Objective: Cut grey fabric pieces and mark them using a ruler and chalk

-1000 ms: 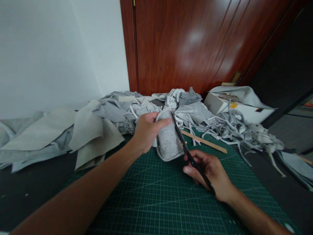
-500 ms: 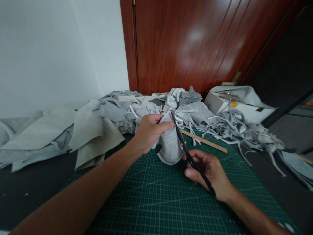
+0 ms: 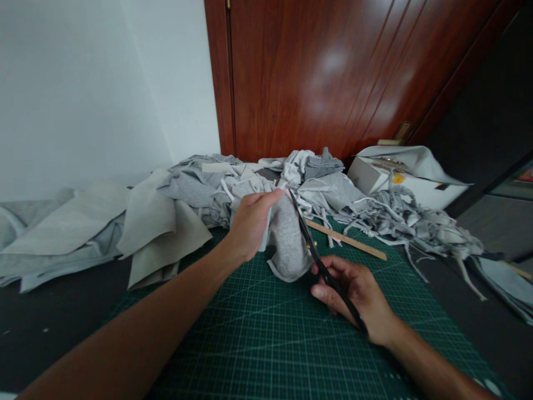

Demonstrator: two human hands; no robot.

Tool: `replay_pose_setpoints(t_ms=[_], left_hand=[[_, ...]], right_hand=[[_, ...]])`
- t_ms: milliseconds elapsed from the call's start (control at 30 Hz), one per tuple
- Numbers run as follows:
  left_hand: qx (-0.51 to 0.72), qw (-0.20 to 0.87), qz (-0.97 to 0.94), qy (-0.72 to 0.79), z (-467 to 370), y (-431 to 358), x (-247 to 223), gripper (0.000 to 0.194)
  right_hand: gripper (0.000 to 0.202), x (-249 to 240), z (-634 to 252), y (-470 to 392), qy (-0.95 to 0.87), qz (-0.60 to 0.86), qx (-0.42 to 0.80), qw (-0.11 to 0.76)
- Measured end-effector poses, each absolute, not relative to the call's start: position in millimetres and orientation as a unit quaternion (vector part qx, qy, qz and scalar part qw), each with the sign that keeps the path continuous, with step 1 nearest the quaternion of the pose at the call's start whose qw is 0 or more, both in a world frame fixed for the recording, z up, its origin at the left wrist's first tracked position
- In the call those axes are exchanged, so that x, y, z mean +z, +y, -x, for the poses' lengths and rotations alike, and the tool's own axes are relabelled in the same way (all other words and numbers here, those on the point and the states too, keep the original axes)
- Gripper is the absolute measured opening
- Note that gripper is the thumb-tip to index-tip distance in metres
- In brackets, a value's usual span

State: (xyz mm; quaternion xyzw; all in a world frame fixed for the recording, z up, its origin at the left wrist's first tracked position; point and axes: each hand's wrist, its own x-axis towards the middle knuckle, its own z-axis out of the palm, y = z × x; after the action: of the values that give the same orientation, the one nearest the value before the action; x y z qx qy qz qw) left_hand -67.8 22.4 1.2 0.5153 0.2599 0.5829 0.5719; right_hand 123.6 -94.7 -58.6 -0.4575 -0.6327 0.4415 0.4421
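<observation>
My left hand pinches the upper edge of a light grey piece of fabric, which hangs down with its lower edge curling just over the mat. Black scissors are in my right hand, fingers wrapped round the handles. The blades point up and away along the right side of the fabric, their tips near its top edge by my left fingertips. I cannot tell whether the blades touch the cloth. Beneath both hands lies a green cutting mat with a grid.
A wooden ruler lies behind the scissors. Grey fabric pieces are heaped along the back and left. Tangled fabric strips lie at the right, before a white box. A brown door stands behind.
My left thumb has drawn back from the scissor blades, and the fingers now pinch the fabric's top edge. More of the cloth's front shows. The right hand and scissors have barely moved.
</observation>
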Motion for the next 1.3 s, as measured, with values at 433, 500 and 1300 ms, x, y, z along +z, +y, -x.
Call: replay_pose_setpoints(t_ms=[433, 500, 1300], left_hand=[[0.529, 0.544, -0.577, 0.300, 73, 20, 1, 0.020], [0.527, 0.544, -0.578, 0.304, 73, 20, 2, 0.021], [0.593, 0.574, -0.509, 0.244, 72, 19, 10, 0.013]], right_hand=[[0.036, -57, -125, -95, -0.651, 0.457, 0.421, 0.436], [0.036, -57, -125, -95, -0.650, 0.457, 0.422, 0.436], [0.037, -58, -124, -95, -0.635, 0.451, 0.438, 0.449]])
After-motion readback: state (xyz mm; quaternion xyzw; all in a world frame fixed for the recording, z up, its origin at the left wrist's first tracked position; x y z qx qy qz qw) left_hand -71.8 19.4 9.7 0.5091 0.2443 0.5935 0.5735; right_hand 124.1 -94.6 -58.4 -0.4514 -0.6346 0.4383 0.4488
